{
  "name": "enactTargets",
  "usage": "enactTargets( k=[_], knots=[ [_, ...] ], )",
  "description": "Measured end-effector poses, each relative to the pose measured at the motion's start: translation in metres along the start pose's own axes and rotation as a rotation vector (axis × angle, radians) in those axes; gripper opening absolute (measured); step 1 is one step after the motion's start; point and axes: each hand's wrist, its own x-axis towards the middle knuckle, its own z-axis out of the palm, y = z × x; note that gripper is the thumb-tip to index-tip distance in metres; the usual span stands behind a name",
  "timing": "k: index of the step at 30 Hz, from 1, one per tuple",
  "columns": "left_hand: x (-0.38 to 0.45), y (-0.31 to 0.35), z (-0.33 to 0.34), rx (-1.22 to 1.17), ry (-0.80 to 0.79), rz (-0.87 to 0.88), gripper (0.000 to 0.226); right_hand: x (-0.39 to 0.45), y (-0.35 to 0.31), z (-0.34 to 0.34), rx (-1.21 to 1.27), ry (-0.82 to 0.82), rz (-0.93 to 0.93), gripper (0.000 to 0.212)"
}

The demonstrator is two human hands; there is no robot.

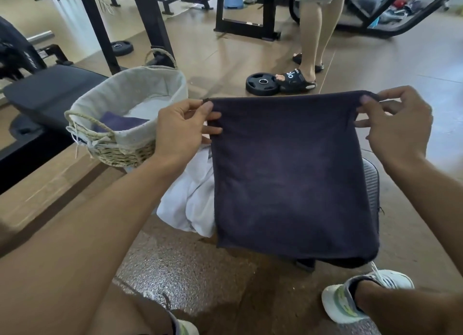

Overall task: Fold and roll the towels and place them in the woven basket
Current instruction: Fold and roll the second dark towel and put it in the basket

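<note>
Holding the dark towel up by its top corners, I read it as light, limp cloth that hangs in a doubled sheet and will sag wherever unsupported. It hangs just right of the woven basket, over white towels heaped below. My left hand and right hand each pinch a corner; corners and edges are the safest hold.

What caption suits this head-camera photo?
Both hands, left hand and right hand, hold up a dark towel beside the woven basket.
</note>
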Motion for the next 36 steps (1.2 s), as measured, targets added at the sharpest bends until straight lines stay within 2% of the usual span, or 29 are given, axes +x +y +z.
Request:
enactTargets(
  k=[4, 7, 13, 14, 15, 18, 21, 23, 26, 28, 32, 36],
  knots=[
    [-0.004, -0.001, -0.004, 0.088, -0.048, 0.055, 0.011, 0.000, 0.005, 0.008, -0.141, -0.006, -0.013, 0.013],
    [-0.008, -0.004, -0.005, 0.249, -0.047, 0.100, 0.014, -0.012, 0.000, 0.016, -0.252, -0.078, -0.114, 0.027],
    [-0.016, -0.003, 0.001, 0.252, -0.114, 0.128, 0.012, -0.120, -0.026, 0.042, -0.289, -0.582, -0.751, 0.016],
    [-0.018, -0.002, 0.002, 0.227, -0.136, 0.136, 0.011, -0.133, -0.028, 0.044, -0.262, -0.634, -0.726, 0.021],
    [-0.020, -0.001, 0.003, 0.205, -0.163, 0.147, 0.010, -0.141, -0.031, 0.046, -0.195, -0.671, -0.614, 0.028],
    [-0.027, 0.002, 0.004, 0.167, -0.248, 0.188, 0.009, -0.137, -0.035, 0.049, 0.012, -0.628, -0.321, 0.055],
    [-0.035, 0.001, 0.009, 0.192, -0.353, 0.260, 0.011, -0.120, -0.037, 0.046, 0.042, -0.614, -0.298, 0.075],
    [-0.042, 0.001, 0.013, 0.213, -0.436, 0.280, 0.017, -0.112, -0.036, 0.041, 0.016, -0.629, -0.338, 0.070],
    [-0.047, -0.001, 0.016, 0.224, -0.492, 0.288, 0.014, -0.102, -0.032, 0.038, -0.019, -0.619, -0.372, 0.032],
    [-0.047, -0.002, 0.016, 0.270, -0.471, 0.262, 0.008, -0.095, -0.026, 0.036, 0.008, -0.595, -0.350, 0.017],
    [-0.045, -0.011, 0.012, 0.506, -0.514, 0.146, 0.027, -0.077, -0.021, 0.030, 0.077, -0.424, -0.278, 0.017],
    [-0.046, -0.021, 0.015, 0.570, -0.519, 0.100, 0.017, -0.064, -0.020, 0.024, 0.127, -0.299, -0.188, 0.021]
  ],
)
